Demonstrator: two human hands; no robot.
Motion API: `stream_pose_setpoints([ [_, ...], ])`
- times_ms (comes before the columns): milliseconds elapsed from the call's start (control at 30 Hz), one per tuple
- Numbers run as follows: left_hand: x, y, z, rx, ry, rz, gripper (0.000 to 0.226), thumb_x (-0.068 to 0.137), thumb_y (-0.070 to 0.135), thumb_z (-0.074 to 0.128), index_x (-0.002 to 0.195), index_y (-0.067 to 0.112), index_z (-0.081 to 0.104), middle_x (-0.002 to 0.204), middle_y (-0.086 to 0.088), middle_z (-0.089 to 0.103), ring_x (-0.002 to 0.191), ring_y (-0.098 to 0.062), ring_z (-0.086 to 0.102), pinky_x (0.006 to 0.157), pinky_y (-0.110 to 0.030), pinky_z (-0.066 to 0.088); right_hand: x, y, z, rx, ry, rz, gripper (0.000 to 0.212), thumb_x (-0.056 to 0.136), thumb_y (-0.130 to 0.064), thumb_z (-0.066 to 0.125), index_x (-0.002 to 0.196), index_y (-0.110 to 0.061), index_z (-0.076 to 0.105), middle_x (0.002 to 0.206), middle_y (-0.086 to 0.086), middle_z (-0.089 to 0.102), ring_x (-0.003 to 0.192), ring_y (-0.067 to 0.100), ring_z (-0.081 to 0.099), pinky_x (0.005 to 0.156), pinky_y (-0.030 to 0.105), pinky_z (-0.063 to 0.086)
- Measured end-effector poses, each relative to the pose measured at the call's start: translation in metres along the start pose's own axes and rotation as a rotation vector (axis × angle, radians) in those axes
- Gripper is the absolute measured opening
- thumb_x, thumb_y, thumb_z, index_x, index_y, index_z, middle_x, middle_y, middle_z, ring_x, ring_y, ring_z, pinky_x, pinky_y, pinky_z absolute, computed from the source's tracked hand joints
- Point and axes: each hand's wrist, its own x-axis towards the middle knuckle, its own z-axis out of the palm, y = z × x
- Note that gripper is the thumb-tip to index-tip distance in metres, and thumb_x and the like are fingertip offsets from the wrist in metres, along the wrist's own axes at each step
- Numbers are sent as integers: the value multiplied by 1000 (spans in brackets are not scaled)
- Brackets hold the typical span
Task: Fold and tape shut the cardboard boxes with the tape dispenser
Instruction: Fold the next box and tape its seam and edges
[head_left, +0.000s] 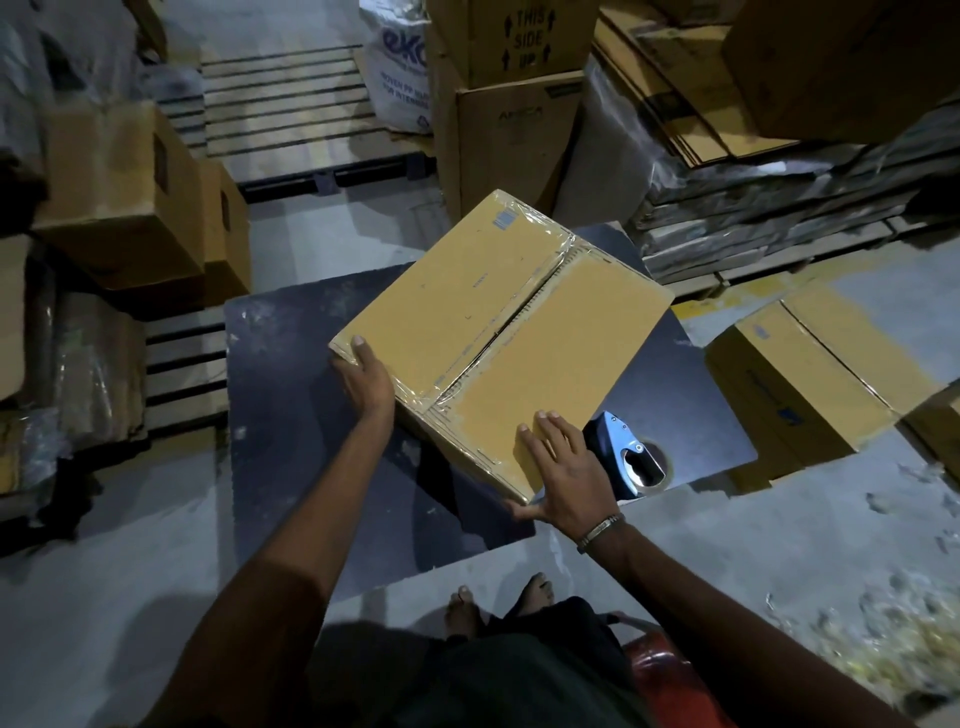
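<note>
Box (498, 332) flaps folded, seam taped; left hand (366, 382) and right hand (563, 470) flat, steadying it; next likely reach for dispenser (626, 452).

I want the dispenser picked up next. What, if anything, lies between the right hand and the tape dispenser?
Nothing visible. The right hand lies flat on the cardboard box at its near corner, and the tape dispenser sits on the dark table just beside it, to its right.
</note>
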Motion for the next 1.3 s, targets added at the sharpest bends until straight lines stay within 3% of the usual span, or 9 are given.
stream_pose_setpoints([
  [100,-32,-19,-2,21,-90,-253,111,87,93,28,164,13,32,166,-17,38,147,-39,43,120,-50,36,-2,-5,3,-15,-86,36,136,56,-93,68,161,-15,30,167,17,29,153,38,28,98,55,55],
  [267,-83,-48,4,-100,-242,-392,110,81,99,28,168,32,20,175,-2,15,160,-31,20,128,-57,16,-3,-1,-15,43,-160,-7,150,48,-112,40,163,-17,23,170,12,19,158,32,14,115,57,37],
  [467,-72,-108,21,-74,-75,-557,132,58,107,43,159,22,40,167,-8,38,150,-38,38,120,-63,30,18,39,-48,308,78,-42,84,77,-86,64,133,-24,59,136,-3,55,127,19,47,100,39,49],
  [633,-117,-74,35,-105,-63,-459,94,94,71,52,166,18,22,169,-10,30,154,-38,32,122,-62,30,91,115,-68,278,230,230,46,90,-56,70,117,-19,65,116,3,60,109,21,50,87,44,53],
  [767,-131,-65,52,-95,118,-435,92,103,61,51,169,15,5,175,-14,11,158,-39,21,126,-55,25,156,187,-93,160,115,421,76,78,-76,68,132,-23,55,139,10,49,132,34,43,104,54,42],
  [867,-150,-42,62,-50,211,-414,77,110,41,52,165,3,15,171,-22,20,154,-41,29,121,-47,29,185,228,-102,173,-33,484,105,69,-90,64,146,-23,39,157,11,35,148,36,27,110,60,31],
  [967,-158,-35,63,-51,260,-389,75,108,42,57,163,1,25,168,-23,28,151,-39,35,118,-45,33,206,253,-93,333,-188,482,129,51,-103,56,150,-22,36,155,15,44,143,40,39,110,60,39],
  [1200,-157,-37,77,-80,300,-452,128,55,70,93,158,17,39,156,-16,49,135,-40,53,112,-57,46,214,278,-87,513,-236,405,129,38,-103,57,137,-20,51,139,12,58,131,39,50,103,58,47],
  [1300,-150,-21,93,-48,297,-355,110,53,70,93,143,19,57,137,-8,65,121,-35,62,106,-57,51,212,304,-91,610,-200,457,123,36,-103,61,128,-21,56,130,11,64,124,37,56,96,54,53],
])
